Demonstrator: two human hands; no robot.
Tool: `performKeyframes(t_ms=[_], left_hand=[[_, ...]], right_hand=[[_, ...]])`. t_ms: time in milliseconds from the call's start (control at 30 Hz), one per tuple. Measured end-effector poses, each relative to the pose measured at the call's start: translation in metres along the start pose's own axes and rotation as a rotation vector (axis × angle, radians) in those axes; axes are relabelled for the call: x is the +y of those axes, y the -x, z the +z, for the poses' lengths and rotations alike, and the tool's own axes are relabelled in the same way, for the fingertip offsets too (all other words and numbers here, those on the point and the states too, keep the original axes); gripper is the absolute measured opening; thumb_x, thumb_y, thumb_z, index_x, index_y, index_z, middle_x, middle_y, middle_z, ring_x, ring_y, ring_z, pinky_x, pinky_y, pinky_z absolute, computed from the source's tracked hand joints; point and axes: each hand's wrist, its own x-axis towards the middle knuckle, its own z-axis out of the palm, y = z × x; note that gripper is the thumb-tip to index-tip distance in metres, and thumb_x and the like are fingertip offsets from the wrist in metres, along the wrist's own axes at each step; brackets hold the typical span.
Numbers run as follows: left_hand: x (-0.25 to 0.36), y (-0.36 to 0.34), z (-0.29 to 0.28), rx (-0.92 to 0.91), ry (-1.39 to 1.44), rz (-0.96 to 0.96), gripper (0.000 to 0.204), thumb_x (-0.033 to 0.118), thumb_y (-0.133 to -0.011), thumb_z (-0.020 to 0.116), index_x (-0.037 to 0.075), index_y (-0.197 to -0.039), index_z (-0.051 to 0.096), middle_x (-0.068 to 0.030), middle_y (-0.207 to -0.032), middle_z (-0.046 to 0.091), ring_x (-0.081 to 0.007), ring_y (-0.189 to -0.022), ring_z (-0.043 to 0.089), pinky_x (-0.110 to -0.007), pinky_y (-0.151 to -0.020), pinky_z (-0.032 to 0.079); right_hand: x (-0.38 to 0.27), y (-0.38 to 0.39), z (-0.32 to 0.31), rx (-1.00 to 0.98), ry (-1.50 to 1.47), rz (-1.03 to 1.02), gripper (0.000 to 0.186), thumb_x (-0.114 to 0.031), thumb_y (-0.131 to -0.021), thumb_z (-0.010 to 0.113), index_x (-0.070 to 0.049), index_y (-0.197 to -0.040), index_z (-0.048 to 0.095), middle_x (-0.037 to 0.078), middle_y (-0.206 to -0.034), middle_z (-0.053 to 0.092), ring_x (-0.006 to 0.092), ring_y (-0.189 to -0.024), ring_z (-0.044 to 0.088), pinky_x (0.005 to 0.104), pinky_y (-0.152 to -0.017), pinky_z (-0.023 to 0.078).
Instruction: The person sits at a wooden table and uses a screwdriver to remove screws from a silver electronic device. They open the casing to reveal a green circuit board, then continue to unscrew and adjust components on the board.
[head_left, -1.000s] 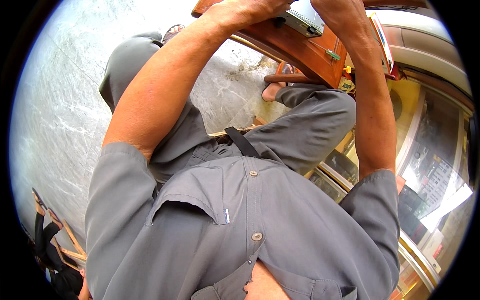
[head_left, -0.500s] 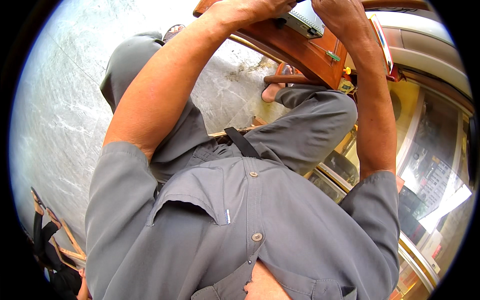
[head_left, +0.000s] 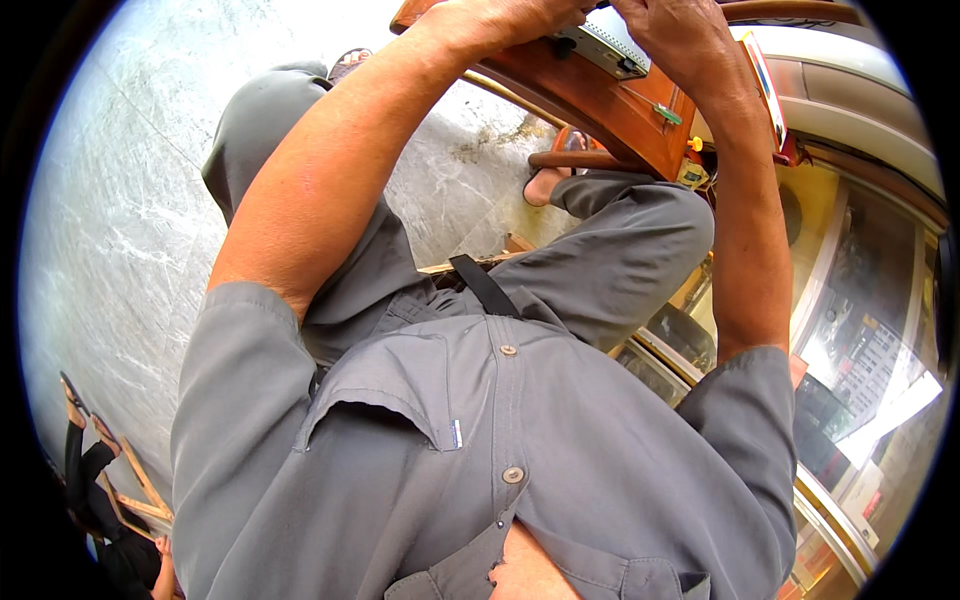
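At the top edge, my left hand (head_left: 535, 16) and my right hand (head_left: 668, 26) come close together over a silver metal box (head_left: 608, 50) with a perforated side. The box sits on a reddish-brown wooden table (head_left: 560, 82). Both hands look closed, fingers curled in, and a small dark piece shows between them; the frame cuts off most of it, so its kind is hidden. Below my right hand, a screwdriver (head_left: 664, 113) with a green handle lies on the tabletop, its thin shaft pointing towards the box.
My knees are spread below the table, near its wooden leg (head_left: 575, 159). A glass display case (head_left: 850, 330) stands along my right side. Grey floor (head_left: 130, 200) stretches to the left, where a person in dark clothes (head_left: 130, 560) sits at the lower corner.
My right hand has shifted slightly to the left over the metal box. Otherwise the scene looks almost the same.
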Motion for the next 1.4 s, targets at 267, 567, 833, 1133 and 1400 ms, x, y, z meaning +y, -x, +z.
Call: performKeyframes(t_ms=[267,567,833,1133,1400], left_hand=[[0.003,0.0,-0.011,-0.025,0.011,0.043,0.015,0.014,-0.082,0.065,-0.001,-0.079,0.069,-0.0209,-0.078,0.068,-0.0386,-0.079,0.07,-0.049,-0.076,0.054],[0.002,0.002,-0.009,0.007,0.024,0.069,0.015,0.017,-0.084,0.069,0.002,-0.085,0.069,-0.0203,-0.086,0.069,-0.0379,-0.088,0.069,-0.05,-0.081,0.053],[0.002,-0.006,-0.01,0.049,0.089,0.084,0.013,0.014,-0.088,0.063,0.003,-0.091,0.069,-0.0195,-0.095,0.071,-0.0393,-0.095,0.069,-0.049,-0.084,0.054],[0.002,-0.006,-0.015,-0.141,-0.057,0.086,0.014,0.011,-0.088,0.061,0.001,-0.094,0.069,-0.021,-0.1,0.071,-0.0426,-0.096,0.067,-0.049,-0.085,0.053],[0.007,-0.008,-0.016,0.116,0.196,0.192,0.023,0.013,-0.088,0.061,0.001,-0.107,0.066,-0.024,-0.108,0.068,-0.0434,-0.106,0.063,-0.05,-0.092,0.051]], right_hand=[[-0.002,0.0,-0.007,0.0,0.017,0.008,0.02,-0.011,-0.099,0.056,0.002,-0.11,0.066,0.026,-0.079,0.069,0.0417,-0.083,0.071,0.049,-0.076,0.054],[0.009,-0.001,0.004,0.083,-0.039,-0.06,0.026,-0.015,-0.095,0.06,0.0,-0.114,0.068,0.025,-0.084,0.07,0.0411,-0.083,0.071,0.0465,-0.078,0.055],[0.013,0.001,0.014,0.143,-0.104,-0.05,0.021,-0.017,-0.098,0.06,0.001,-0.102,0.067,0.027,-0.083,0.07,0.041,-0.079,0.073,0.0503,-0.069,0.054],[0.023,-0.006,0.02,0.173,-0.077,0.02,0.016,-0.015,-0.096,0.06,0.0,-0.099,0.065,0.026,-0.078,0.07,0.0419,-0.076,0.073,0.0488,-0.068,0.058],[0.017,0.005,0.023,0.245,-0.182,-0.029,0.013,-0.01,-0.095,0.06,0.002,-0.098,0.064,0.026,-0.08,0.069,0.0398,-0.078,0.073,0.0463,-0.067,0.058]])
